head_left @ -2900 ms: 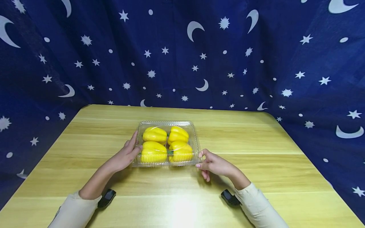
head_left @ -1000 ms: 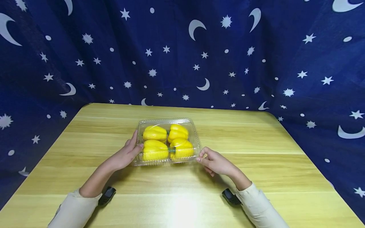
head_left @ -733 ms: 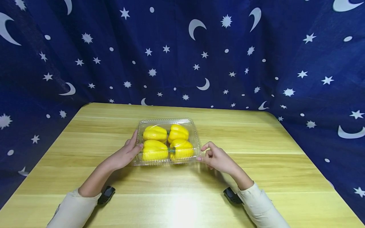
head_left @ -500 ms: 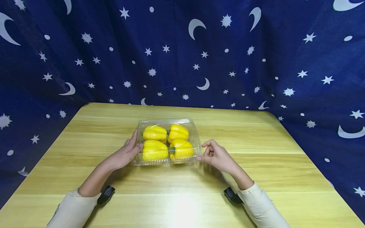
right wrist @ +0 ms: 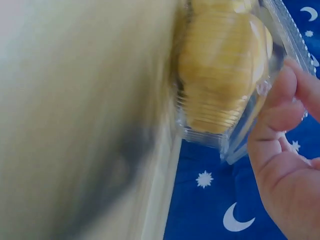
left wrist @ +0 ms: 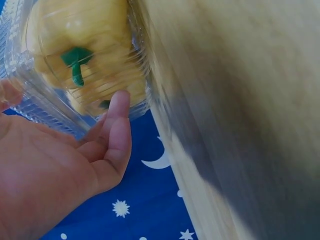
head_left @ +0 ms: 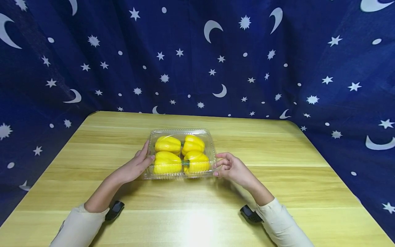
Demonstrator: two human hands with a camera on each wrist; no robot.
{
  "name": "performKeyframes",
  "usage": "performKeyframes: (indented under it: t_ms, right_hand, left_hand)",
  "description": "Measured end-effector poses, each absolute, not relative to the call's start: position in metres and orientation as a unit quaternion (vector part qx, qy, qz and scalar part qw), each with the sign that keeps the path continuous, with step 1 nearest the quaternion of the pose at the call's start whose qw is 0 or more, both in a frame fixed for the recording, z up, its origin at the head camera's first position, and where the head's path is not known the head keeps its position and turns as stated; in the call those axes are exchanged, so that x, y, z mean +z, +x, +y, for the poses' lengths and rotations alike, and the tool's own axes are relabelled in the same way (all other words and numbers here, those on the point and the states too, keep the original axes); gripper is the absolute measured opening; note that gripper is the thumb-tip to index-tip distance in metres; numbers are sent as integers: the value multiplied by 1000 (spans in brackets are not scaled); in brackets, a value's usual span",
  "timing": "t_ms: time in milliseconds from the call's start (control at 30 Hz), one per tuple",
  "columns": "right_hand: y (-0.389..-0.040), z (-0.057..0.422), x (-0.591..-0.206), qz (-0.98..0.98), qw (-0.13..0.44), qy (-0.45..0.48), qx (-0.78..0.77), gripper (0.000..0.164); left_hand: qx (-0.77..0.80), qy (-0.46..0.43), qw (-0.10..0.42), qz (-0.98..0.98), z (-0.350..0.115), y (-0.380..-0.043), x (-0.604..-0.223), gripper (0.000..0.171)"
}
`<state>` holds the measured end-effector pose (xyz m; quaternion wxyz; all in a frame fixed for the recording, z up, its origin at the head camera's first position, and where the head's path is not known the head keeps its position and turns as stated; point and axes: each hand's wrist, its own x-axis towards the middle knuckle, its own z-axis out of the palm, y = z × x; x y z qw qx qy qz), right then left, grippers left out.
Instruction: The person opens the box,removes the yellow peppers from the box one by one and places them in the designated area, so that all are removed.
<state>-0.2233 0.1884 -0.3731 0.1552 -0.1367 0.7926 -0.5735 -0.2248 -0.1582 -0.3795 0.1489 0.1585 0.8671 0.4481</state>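
A clear plastic clamshell box [head_left: 211,140] sits mid-table with several yellow bell peppers [head_left: 166,163] inside. Its lid lies over the peppers, and a green stem [left wrist: 77,65] shows through the wall in the left wrist view. My left hand [head_left: 131,171] holds the box's left side, thumb over the near-left rim and fingers along the wall. At the near-right corner, my right hand [head_left: 236,171] grips the rim, thumb below and bent fingers against the right side. In the right wrist view the thumb and fingers of my right hand [right wrist: 287,150] meet at the box's edge.
The light wooden table [head_left: 277,147] extends around the box on all sides. A dark blue curtain [head_left: 185,41] with white moons and stars hangs behind it. Black wrist cameras [head_left: 115,211] are strapped under both sleeves.
My right hand's fingers lifted off the box's right side, then came back against it, higher than before. The box's right side has shifted slightly; my left hand has kept its hold.
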Motion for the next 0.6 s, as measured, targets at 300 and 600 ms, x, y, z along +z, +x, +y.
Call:
performKeyframes:
  t_ms: [300,600]
  right_hand:
    - [-217,186,-374,776,150,-117,-601,55]
    - [-217,185,-373,779,154,-111,-598,53]
  left_hand:
    - [470,165,119,859,-159,-228,-383,74]
    - [471,174,122,856,-170,-221,-385,74]
